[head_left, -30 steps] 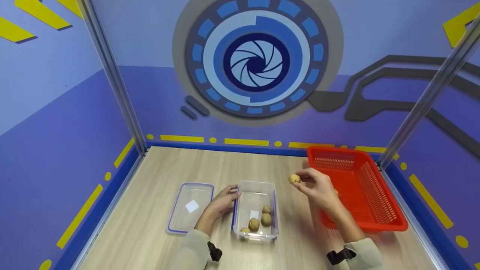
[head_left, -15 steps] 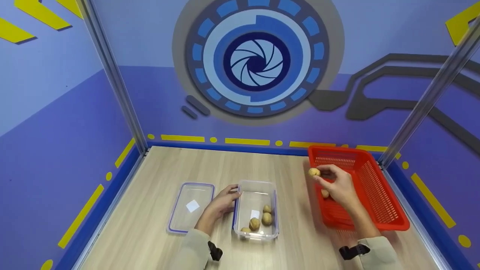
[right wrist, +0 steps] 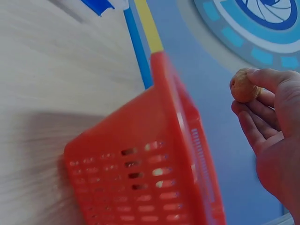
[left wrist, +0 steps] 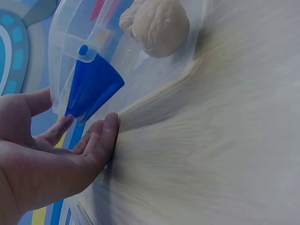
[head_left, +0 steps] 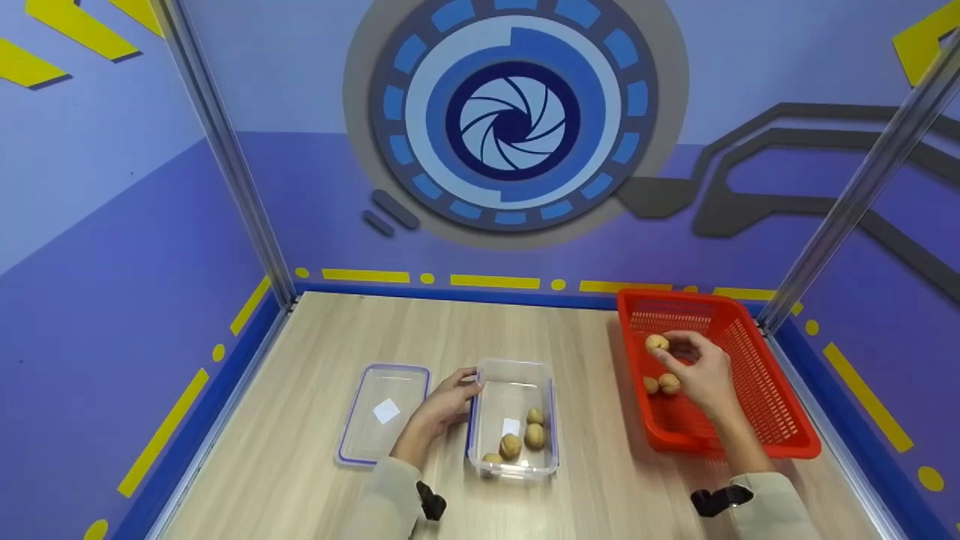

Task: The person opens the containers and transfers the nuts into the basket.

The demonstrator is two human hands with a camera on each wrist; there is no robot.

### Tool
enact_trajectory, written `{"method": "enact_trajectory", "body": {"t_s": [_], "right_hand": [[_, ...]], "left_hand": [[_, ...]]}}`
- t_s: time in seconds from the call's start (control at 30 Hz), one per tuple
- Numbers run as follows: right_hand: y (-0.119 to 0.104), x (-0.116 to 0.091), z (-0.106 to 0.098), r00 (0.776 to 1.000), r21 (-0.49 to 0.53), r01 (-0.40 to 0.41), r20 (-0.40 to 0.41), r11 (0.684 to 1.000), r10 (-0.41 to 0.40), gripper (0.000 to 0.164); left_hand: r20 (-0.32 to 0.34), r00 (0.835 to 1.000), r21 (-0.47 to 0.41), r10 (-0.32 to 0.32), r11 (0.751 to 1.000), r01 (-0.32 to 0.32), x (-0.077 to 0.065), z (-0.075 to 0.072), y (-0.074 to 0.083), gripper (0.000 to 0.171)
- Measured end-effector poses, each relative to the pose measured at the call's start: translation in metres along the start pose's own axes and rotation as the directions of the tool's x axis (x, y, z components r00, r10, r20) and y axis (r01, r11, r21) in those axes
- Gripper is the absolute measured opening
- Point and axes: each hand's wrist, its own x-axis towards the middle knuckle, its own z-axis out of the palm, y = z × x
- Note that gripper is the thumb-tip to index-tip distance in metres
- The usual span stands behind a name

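Note:
My right hand (head_left: 705,371) pinches a walnut (head_left: 657,343) between thumb and fingertips, over the red basket (head_left: 795,427). In the right wrist view that walnut (right wrist: 244,86) is beyond the basket's rim. Two more walnuts (head_left: 670,384) lie in the basket below the hand. At the middle of the table stands a clear plastic container (head_left: 512,370) with several walnuts (head_left: 510,447) inside. My left hand (head_left: 444,405) holds the container's left wall, thumb at the rim and fingers outside. In the left wrist view the fingers are beside its hanging blue latch (left wrist: 93,86).
Left of the container lies its clear lid (head_left: 360,420) with a blue-purple edge and a white label (head_left: 386,411). The wooden table (head_left: 555,330) is bounded by painted walls (head_left: 300,210) at the back and both sides, with metal posts at the corners.
My right hand has carried the walnut rightward, from beside the container to over the red basket. The walnuts in the basket have come into sight. My left hand and the container stay put.

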Motion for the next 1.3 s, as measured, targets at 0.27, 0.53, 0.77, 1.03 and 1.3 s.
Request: {"method": "enact_trajectory", "body": {"t_s": [0.27,0.53,0.77,1.03,1.3], "right_hand": [[0.022,-0.003,0.001,0.998,-0.062,-0.039,-0.05,0.997,0.036,0.04],[0.039,-0.008,0.005,0.994,-0.115,-0.102,-0.049,0.988,0.097,0.04],[0.045,-0.006,0.007,0.989,-0.158,-0.131,-0.084,0.979,0.119,0.039],[0.049,-0.003,0.008,0.99,-0.193,-0.129,-0.077,0.973,0.116,0.037],[0.05,-0.001,0.01,0.991,-0.22,-0.133,0.001,0.966,0.136,0.038]], "left_hand": [[-0.006,1.0,-0.006,0.004,1.0,-0.005,0.0,0.001,0.0,0.053],[-0.013,1.0,-0.006,0.005,1.0,-0.005,0.001,0.001,0.0,0.053],[-0.015,1.0,-0.004,-0.002,1.0,0.002,0.0,0.001,0.001,0.053],[0.001,1.0,-0.009,0.013,1.0,-0.013,0.0,0.001,0.0,0.053],[-0.004,1.0,-0.017,0.012,1.0,-0.012,0.001,0.001,-0.001,0.053]]}}
